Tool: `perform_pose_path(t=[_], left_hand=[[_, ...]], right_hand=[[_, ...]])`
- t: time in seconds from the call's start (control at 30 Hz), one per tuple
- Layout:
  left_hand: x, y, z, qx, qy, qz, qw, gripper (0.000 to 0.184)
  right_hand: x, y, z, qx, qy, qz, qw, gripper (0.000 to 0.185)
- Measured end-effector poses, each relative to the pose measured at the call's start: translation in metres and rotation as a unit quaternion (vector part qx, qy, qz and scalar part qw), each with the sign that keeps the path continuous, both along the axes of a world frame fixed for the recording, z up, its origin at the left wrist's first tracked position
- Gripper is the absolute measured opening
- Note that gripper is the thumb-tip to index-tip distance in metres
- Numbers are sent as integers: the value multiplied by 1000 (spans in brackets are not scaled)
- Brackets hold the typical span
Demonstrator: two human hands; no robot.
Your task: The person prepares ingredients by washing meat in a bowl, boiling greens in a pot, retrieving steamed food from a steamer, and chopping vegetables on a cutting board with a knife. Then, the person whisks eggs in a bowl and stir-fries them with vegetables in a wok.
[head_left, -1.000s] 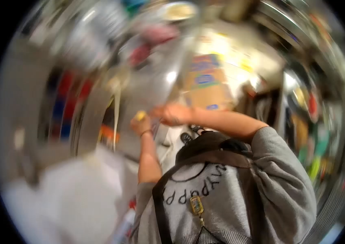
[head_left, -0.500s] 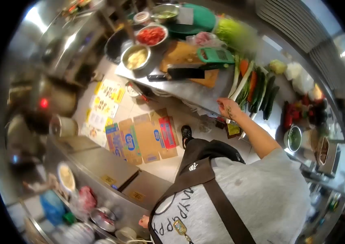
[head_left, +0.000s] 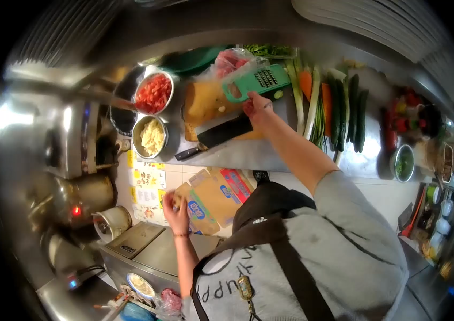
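Green grater (head_left: 256, 84) lies right at the fingertips of R hand (head_left: 260, 108), which moved over from beside the leeks (head_left: 312, 101), so work's now at the grater; R grip hidden, can't tell. L hand (head_left: 177, 215) up too, fingers part-curled, contents unclear.

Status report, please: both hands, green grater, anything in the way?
Right hand at green grater, grip unclear. Left hand away from counter. Cleaver close by, maybe obstructing.

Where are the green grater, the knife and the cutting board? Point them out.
Green grater (head_left: 248, 85): head view, on its body beside the toothed panel.
Knife (head_left: 224, 131): head view, middle of the dark blade.
Cutting board (head_left: 204, 101): head view, on its bare surface.
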State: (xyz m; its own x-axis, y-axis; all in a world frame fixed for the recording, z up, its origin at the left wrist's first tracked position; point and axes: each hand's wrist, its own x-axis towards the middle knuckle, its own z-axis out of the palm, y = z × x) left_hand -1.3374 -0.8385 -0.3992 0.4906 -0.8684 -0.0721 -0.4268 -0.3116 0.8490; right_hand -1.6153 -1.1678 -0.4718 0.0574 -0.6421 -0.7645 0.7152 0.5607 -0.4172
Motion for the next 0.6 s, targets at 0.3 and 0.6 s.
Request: perform_pose_path(t=[0.3, 0.6], left_hand=[[-25, -377, -6, -106, -246, -219, 938, 34], [-25, -568, -50, 8, -442, -302, 845, 39]], right_hand=[[16, 4, 39, -3, 162, -32, 986, 33], [-81, 141, 111, -205, 246, 65, 945, 48]])
